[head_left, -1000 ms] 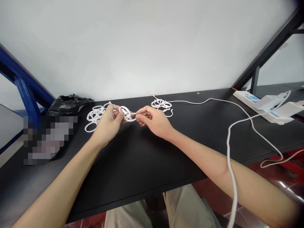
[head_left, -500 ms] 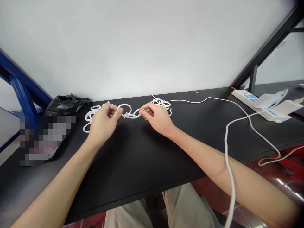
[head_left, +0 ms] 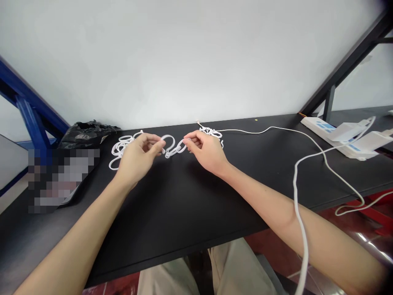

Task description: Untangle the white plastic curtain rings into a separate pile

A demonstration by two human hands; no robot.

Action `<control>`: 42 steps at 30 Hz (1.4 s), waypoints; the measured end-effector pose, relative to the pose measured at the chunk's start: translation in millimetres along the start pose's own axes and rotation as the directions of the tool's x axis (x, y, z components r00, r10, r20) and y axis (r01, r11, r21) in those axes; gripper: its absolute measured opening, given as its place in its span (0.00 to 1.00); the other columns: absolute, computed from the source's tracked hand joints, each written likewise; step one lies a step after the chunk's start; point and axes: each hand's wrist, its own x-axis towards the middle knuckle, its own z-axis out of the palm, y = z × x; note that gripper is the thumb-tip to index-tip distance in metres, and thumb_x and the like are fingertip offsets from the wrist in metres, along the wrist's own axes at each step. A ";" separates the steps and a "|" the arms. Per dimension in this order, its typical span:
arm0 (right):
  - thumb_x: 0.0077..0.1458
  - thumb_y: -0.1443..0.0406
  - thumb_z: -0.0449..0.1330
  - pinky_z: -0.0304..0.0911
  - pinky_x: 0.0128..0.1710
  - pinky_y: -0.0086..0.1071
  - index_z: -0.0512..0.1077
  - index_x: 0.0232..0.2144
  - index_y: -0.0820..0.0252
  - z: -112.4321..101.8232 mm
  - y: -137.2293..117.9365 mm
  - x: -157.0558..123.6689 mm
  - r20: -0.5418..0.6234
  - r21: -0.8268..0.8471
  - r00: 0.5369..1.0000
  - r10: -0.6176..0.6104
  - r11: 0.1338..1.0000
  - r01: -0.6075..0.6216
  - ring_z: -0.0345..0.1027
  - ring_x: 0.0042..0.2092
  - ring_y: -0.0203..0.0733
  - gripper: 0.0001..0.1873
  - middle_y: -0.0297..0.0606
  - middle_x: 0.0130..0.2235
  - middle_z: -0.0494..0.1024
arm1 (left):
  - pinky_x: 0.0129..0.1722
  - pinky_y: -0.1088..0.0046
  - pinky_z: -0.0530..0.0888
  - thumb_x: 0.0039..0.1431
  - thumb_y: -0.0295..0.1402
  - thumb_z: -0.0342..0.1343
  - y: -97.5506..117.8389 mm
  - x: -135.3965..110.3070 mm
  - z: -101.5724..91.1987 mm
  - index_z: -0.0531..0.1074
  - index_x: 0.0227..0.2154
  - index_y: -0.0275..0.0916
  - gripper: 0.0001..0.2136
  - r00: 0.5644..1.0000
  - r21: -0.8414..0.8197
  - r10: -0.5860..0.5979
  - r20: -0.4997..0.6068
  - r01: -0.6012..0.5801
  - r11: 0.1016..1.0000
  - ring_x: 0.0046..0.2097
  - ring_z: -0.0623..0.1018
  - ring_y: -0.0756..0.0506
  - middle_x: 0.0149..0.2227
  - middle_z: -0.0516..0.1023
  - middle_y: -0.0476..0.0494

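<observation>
My left hand (head_left: 136,159) pinches a white curtain ring (head_left: 172,138) between thumb and fingers, and its arc stands up beyond the fingertips. Between the hands, small loops hang at its lower end. My right hand (head_left: 209,154) is closed on another white ring (head_left: 179,148), which meets the first one at those loops; whether they are linked, I cannot tell. Several similar white rings (head_left: 116,150) lie in a pile just left of my left hand. Behind my right hand is a heap of small white hooked pieces (head_left: 211,131), partly hidden by the hand.
A crumpled black plastic bag (head_left: 86,134) and a blurred-out flat item (head_left: 64,176) lie at the left of the black table (head_left: 178,217). White power strips with plugs (head_left: 334,137) sit at the right. A white cable (head_left: 297,192) hangs across my right forearm.
The ring in my left hand has turned and shifted slightly right, with its small loops now lower. My hands are a little closer together, both still gripping.
</observation>
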 end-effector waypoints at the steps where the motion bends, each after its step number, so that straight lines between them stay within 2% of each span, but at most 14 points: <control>1: 0.60 0.59 0.59 0.71 0.40 0.34 0.75 0.36 0.59 0.0 -1.9 -0.4 -0.001 0.021 1.000 -0.005 1.000 0.005 0.74 0.35 0.37 0.10 0.35 0.33 0.79 | 0.43 0.63 0.76 0.55 0.45 0.60 -0.9 -0.8 0.8 0.73 0.38 0.41 0.14 0.999 0.110 0.011 0.042 -0.015 0.994 0.38 0.80 0.43 0.36 0.80 0.45; 4: 0.60 0.59 0.58 0.71 0.39 0.33 0.74 0.37 0.58 -0.2 -6.2 -1.2 -0.012 0.080 1.000 -0.011 0.997 0.012 0.74 0.35 0.36 0.10 0.35 0.33 0.79 | 0.49 0.61 0.73 0.58 0.46 0.57 -2.0 -4.4 3.8 0.75 0.45 0.43 0.17 0.985 0.389 0.094 0.145 -0.144 0.910 0.46 0.78 0.39 0.46 0.80 0.41; 6: 0.60 0.58 0.58 0.72 0.39 0.32 0.74 0.37 0.58 -0.6 -7.4 -1.2 -0.033 0.113 0.999 -0.011 0.993 0.015 0.74 0.35 0.36 0.10 0.35 0.33 0.79 | 0.52 0.61 0.71 0.59 0.46 0.55 -1.9 -6.9 5.1 0.75 0.47 0.44 0.17 0.962 0.458 0.167 0.215 -0.250 0.853 0.50 0.76 0.38 0.49 0.79 0.42; 8: 0.61 0.58 0.58 0.72 0.38 0.32 0.74 0.36 0.59 -0.9 -7.4 -0.9 -0.059 0.139 0.998 -0.016 0.990 0.024 0.73 0.34 0.35 0.11 0.34 0.32 0.78 | 0.52 0.61 0.70 0.60 0.46 0.54 -1.7 -8.7 5.5 0.76 0.44 0.45 0.15 0.935 0.473 0.212 0.284 -0.328 0.818 0.50 0.75 0.38 0.48 0.80 0.43; 11: 0.61 0.57 0.58 0.72 0.36 0.31 0.74 0.37 0.59 -0.8 -7.0 -1.0 -0.065 0.174 0.998 -0.016 0.984 0.027 0.72 0.32 0.35 0.11 0.34 0.30 0.77 | 0.50 0.63 0.70 0.60 0.45 0.55 -0.7 -10.1 5.5 0.76 0.41 0.46 0.12 0.920 0.468 0.214 0.329 -0.355 0.809 0.47 0.76 0.39 0.43 0.81 0.45; 17: 0.61 0.57 0.58 0.71 0.36 0.31 0.74 0.36 0.59 0.2 -9.0 -2.6 -0.015 0.195 1.000 -0.007 0.981 0.010 0.72 0.32 0.35 0.12 0.34 0.30 0.77 | 0.41 0.67 0.73 0.60 0.41 0.55 1.2 -9.6 5.5 0.73 0.47 0.45 0.14 0.946 0.412 0.211 0.247 -0.299 0.861 0.39 0.78 0.43 0.40 0.81 0.46; 19: 0.61 0.57 0.58 0.71 0.36 0.31 0.74 0.36 0.59 0.1 -10.3 -3.2 0.000 0.172 1.000 -0.014 0.985 0.014 0.72 0.32 0.35 0.11 0.34 0.30 0.77 | 0.40 0.68 0.72 0.61 0.39 0.54 -0.9 -8.7 5.0 0.73 0.48 0.46 0.14 0.924 0.420 0.283 0.258 -0.371 0.828 0.38 0.77 0.44 0.40 0.80 0.46; 22: 0.60 0.58 0.59 0.71 0.37 0.31 0.74 0.36 0.58 0.2 -11.9 -4.2 0.029 0.131 0.999 -0.027 0.991 0.023 0.73 0.33 0.35 0.10 0.34 0.32 0.79 | 0.40 0.67 0.71 0.62 0.39 0.53 -6.2 -6.8 3.8 0.75 0.41 0.45 0.09 0.868 0.466 0.390 0.308 -0.495 0.733 0.39 0.76 0.43 0.37 0.79 0.46; 25: 0.60 0.59 0.59 0.71 0.37 0.32 0.75 0.36 0.58 1.1 -12.5 -5.3 0.051 0.096 0.998 -0.038 0.995 0.033 0.74 0.34 0.36 0.09 0.35 0.33 0.80 | 0.41 0.66 0.70 0.61 0.39 0.54 -9.6 -5.1 2.3 0.74 0.36 0.44 0.07 0.844 0.511 0.424 0.330 -0.537 0.671 0.39 0.75 0.41 0.35 0.77 0.45; 31: 0.59 0.59 0.59 0.71 0.38 0.32 0.75 0.37 0.57 1.6 -9.8 -5.0 0.056 0.073 0.997 -0.046 0.996 0.042 0.75 0.36 0.37 0.09 0.36 0.35 0.80 | 0.35 0.68 0.71 0.58 0.36 0.55 -5.4 -5.9 2.0 0.71 0.31 0.43 0.04 0.891 0.547 0.315 0.327 -0.451 0.706 0.32 0.75 0.44 0.32 0.76 0.46; 34: 0.59 0.59 0.60 0.72 0.38 0.33 0.75 0.38 0.58 1.5 -7.3 -3.8 0.047 0.084 0.999 -0.028 0.996 0.024 0.75 0.36 0.37 0.10 0.36 0.35 0.80 | 0.36 0.69 0.72 0.58 0.35 0.54 -2.5 -7.7 4.2 0.72 0.36 0.43 0.05 0.905 0.483 0.317 0.284 -0.421 0.768 0.32 0.76 0.45 0.31 0.77 0.47; 37: 0.59 0.59 0.60 0.72 0.38 0.33 0.75 0.38 0.58 2.2 -4.8 -3.1 0.052 0.104 0.999 0.000 0.995 -0.006 0.74 0.34 0.36 0.09 0.35 0.33 0.79 | 0.39 0.68 0.74 0.59 0.35 0.55 -0.2 -8.8 6.6 0.74 0.42 0.42 0.10 0.931 0.362 0.282 0.230 -0.351 0.863 0.34 0.79 0.45 0.32 0.79 0.47; 40: 0.59 0.60 0.60 0.72 0.36 0.32 0.74 0.37 0.59 3.2 -3.1 -2.8 0.070 0.140 0.997 0.015 0.990 -0.025 0.73 0.31 0.35 0.09 0.35 0.31 0.78 | 0.39 0.68 0.77 0.59 0.36 0.56 1.7 -7.5 6.6 0.74 0.41 0.41 0.09 0.970 0.158 0.142 0.197 -0.175 0.972 0.33 0.80 0.46 0.33 0.79 0.47; 42: 0.59 0.60 0.60 0.72 0.35 0.31 0.74 0.36 0.59 3.5 -2.7 -2.6 0.073 0.173 0.997 0.027 0.984 -0.039 0.73 0.31 0.35 0.09 0.34 0.31 0.78 | 0.40 0.68 0.78 0.58 0.36 0.58 2.5 -5.4 5.2 0.73 0.41 0.39 0.10 0.986 -0.003 0.065 0.154 -0.065 0.998 0.33 0.81 0.47 0.34 0.79 0.47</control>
